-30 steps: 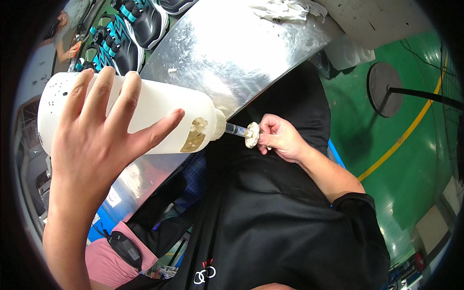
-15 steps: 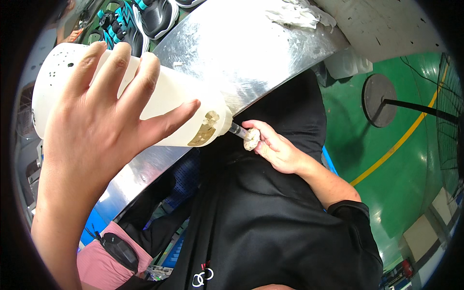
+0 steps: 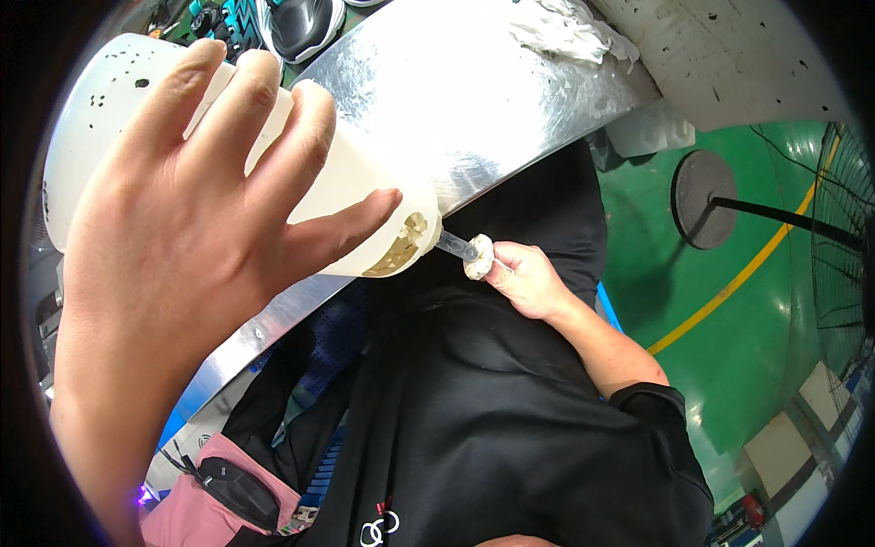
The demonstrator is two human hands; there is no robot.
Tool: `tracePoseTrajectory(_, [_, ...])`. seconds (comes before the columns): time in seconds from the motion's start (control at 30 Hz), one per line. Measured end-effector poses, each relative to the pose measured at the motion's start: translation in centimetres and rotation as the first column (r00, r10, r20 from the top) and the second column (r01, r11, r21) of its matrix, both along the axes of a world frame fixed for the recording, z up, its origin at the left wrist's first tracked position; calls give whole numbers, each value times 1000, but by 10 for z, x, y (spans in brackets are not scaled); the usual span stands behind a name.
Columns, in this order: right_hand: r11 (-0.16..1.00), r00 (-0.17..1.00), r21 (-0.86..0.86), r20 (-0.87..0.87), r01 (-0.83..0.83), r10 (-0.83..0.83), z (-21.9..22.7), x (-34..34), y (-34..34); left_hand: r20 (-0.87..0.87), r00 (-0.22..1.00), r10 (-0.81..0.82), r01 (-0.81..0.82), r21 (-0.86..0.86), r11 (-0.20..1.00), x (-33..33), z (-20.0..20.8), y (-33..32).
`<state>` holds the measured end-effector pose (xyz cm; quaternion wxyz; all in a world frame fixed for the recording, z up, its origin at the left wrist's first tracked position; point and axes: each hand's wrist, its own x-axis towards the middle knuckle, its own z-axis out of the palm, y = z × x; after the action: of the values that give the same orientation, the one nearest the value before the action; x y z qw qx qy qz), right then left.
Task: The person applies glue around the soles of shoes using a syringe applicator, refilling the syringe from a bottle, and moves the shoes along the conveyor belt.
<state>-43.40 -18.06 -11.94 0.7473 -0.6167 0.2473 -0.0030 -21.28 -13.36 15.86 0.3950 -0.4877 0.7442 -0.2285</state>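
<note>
A big whitish plastic container (image 3: 374, 169) lies on its side across the table's corner, its narrow mouth toward me. Spread over its wall, the fingers of my left hand (image 3: 182, 201) hold it, thumb pointing at the mouth end. A worn yellowish patch (image 3: 398, 248) marks that end. From the mouth sticks out a clear tube (image 3: 454, 243) with a crusted, whitish round end piece (image 3: 479, 258). My right hand (image 3: 536, 281) pinches this end piece between thumb and fingers, over my lap. Whether anything flows inside the tube I cannot tell.
Under the container is a shiny metal table (image 3: 428, 82). On it lies a crumpled white cloth (image 3: 574, 32). Dark shoes (image 3: 301, 27) stand at the far left. To the right are a fan's round base (image 3: 704, 199) and a translucent jug (image 3: 649, 128). A person in pink (image 3: 214, 501) sits lower left.
The container's rear end and my left hand have shifted up and nearer in view. My right hand and the tube's end piece have moved slightly right; more tube shows.
</note>
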Motion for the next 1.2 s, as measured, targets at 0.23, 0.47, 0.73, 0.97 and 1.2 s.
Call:
tracePoseTrajectory(0.23, [996, 997, -70, -59, 45, -50, -6, -5, 0, 54, 997, -49, 48, 26, 999, 4, 3, 0])
tracePoseTrajectory(0.47, [983, 995, -161, -34, 92, -98, 5, -6, 1, 27, 999, -24, 25, -25, 999, 8, -5, 4])
tracePoseTrajectory(0.73, [956, 973, -206, 144, 209, -181, 51, -28, -49, -252, 967, 44, -56, -44, 997, 24, 35, 11])
tracePoseTrajectory(0.97, [942, 859, -2, 412, 334, -304, 78, -49, -104, -996, 20, -85, -680, -76, 729, 61, 3, 42])
tracePoseTrajectory(1.2, [938, 873, 147, 343, 314, -346, 78, -58, -109, -324, -887, -327, -312, -101, 945, 65, 145, -22])
